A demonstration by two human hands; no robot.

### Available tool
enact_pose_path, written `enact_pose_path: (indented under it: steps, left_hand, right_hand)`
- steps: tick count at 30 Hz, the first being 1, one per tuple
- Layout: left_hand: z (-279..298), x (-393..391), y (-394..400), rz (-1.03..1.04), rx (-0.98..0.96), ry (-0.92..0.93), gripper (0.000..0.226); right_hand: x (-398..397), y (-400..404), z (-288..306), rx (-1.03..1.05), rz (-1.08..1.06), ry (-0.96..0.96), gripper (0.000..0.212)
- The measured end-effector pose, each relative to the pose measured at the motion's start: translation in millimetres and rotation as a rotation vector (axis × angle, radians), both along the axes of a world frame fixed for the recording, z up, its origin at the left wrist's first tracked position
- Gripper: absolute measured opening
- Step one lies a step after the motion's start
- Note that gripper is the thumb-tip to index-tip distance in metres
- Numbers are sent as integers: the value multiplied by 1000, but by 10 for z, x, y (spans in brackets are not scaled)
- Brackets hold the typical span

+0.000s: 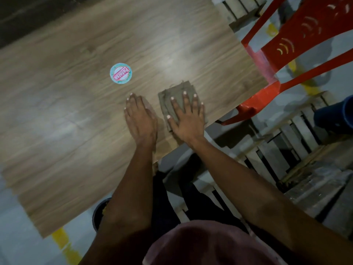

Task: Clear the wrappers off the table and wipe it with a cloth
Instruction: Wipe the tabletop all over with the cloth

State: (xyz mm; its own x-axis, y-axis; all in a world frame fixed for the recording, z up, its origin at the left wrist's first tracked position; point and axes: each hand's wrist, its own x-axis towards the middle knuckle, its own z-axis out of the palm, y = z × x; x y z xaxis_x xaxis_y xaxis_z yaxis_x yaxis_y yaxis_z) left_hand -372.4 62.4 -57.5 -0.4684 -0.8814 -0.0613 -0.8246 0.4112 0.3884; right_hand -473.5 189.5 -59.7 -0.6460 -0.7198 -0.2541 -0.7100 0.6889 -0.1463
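Cloth (pixel 176 100) lies near the tabletop's (pixel 76 121) right edge under your flat, open right hand (pixel 186 119); left hand (pixel 140 119) rests open, empty. Keep even pressure, sweep overlapping strokes toward the round sticker (pixel 121 73).

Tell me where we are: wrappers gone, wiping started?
Wrappers look cleared: none show on the wooden table, only a round sticker. Wiping is in hand: the right hand presses flat on the grey cloth near the table's edge, and the left hand rests flat beside it. How much of the table is wiped, I cannot tell.
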Motion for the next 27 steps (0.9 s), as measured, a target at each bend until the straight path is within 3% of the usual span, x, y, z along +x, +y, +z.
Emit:
enact_pose_path:
  steps: [3,5,7,11,14,21,27]
  left_hand:
    - [-26,611,-197,11,-67,-118,49]
    - [-46,891,-294,-27,-86,-132,50]
    - [-74,972,-332,-76,-97,-138,50]
    - [-42,867,-456,-25,-113,-124,42]
    - [-17,805,-610,-17,-102,-125,41]
    - [-78,820,-708,96,-48,-173,80]
    - [-54,813,-737,67,-10,-197,82]
  right_hand:
    - [-67,5,2,21,-133,31,71]
    - [50,-52,28,8,-315,21,71]
    - [321,-107,49,-10,-369,22,70]
    - [815,-104,-11,-10,-45,21,70]
    - [648,-137,-22,-12,4,21,72]
    - [308,-539,9,18,-425,8,73]
    - [497,-712,-41,-39,1,76,72]
